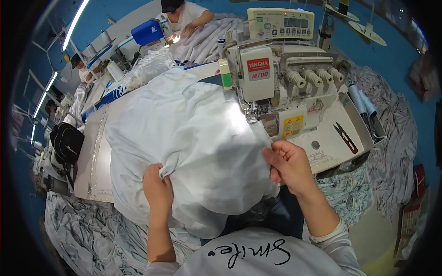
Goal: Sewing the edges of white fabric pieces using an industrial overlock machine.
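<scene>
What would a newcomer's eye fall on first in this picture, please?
Probably the white cloth, spread across the middle of the picture and brightly lit beside the white sewing machine at upper right. The person's left hand grips a gathered fold near its lower left, while the right hand is at its right edge. Red-handled snips stand out too, lying at right, below the machine's row of dials.

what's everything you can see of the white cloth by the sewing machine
The white cloth looks plain, thin and soft. It lies in loose, rumpled folds over the pale table, drooping past the near edge. Its upper right meets the sewing machine, brightly lit there. The left hand grips a bunched fold; the right hand is at the right edge, its grip unclear.
</scene>
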Motion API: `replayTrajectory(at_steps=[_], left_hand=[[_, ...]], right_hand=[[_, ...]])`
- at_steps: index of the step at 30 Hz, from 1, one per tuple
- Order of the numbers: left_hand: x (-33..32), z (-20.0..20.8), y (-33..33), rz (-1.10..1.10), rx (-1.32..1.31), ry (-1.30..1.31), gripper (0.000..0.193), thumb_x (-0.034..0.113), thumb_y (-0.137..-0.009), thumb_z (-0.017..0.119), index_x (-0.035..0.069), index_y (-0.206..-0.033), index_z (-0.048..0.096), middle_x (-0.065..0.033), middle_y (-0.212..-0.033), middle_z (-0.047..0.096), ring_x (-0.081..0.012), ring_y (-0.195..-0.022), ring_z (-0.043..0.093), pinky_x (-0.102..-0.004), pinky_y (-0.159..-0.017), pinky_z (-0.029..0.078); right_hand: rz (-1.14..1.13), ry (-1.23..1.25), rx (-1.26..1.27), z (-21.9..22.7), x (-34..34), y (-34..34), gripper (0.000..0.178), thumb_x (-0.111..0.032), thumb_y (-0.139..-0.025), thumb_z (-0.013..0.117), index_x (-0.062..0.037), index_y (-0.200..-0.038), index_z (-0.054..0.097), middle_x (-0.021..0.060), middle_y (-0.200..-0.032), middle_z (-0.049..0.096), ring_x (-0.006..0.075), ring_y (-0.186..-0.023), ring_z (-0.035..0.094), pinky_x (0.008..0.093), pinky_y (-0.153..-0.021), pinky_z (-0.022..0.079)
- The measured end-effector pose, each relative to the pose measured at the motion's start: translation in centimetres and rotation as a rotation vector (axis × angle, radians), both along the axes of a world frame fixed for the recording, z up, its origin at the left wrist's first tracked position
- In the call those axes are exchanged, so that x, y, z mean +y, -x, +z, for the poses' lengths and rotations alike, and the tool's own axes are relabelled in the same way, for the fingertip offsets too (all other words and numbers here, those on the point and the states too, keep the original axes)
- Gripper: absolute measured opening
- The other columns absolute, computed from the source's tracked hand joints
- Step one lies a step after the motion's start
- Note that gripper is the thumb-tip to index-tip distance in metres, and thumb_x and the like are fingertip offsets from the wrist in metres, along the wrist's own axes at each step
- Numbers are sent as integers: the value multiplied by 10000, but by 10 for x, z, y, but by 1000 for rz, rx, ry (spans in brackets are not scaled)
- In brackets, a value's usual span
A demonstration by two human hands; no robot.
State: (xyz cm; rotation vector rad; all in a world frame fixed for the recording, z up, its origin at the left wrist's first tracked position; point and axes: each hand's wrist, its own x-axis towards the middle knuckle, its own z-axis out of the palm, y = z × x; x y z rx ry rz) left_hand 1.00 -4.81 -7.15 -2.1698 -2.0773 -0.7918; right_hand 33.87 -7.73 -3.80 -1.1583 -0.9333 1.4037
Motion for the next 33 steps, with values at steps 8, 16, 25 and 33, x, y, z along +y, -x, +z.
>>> replayTrajectory(at_steps=[8,16,25,33], left_hand=[[36,27,23,-15,-432,-346,145,-97,-765,449,-3,-871,477,-90,-840,531,-181,-806,499,-252,-789,399],[45,24,25,-4,-562,-347,126,-83,-760,471,3,-851,470,-75,-884,548,-155,-835,501,-229,-817,391],[71,36,33,-88,-511,-440,145,-97,-765,502,11,-855,465,-103,-917,579,-204,-860,534,-258,-829,407],[79,57,22,-90,-404,-500,117,-74,-798,516,15,-861,474,-94,-929,578,-171,-867,530,-251,-824,410]], right_hand=[[-127,-29,92,14,-6,28,247,-209,-854,677,-8,-863,532,11,-567,533,82,-405,513,191,-363,361],[-67,-16,27,5,2,21,281,-262,-864,661,-4,-810,564,29,-559,563,102,-440,545,215,-413,407],[-33,-44,71,3,5,24,213,-188,-869,654,0,-829,562,44,-614,578,122,-490,581,235,-455,448],[-29,-53,116,1,5,14,173,-144,-851,668,2,-854,577,27,-654,584,100,-492,576,219,-447,462]])
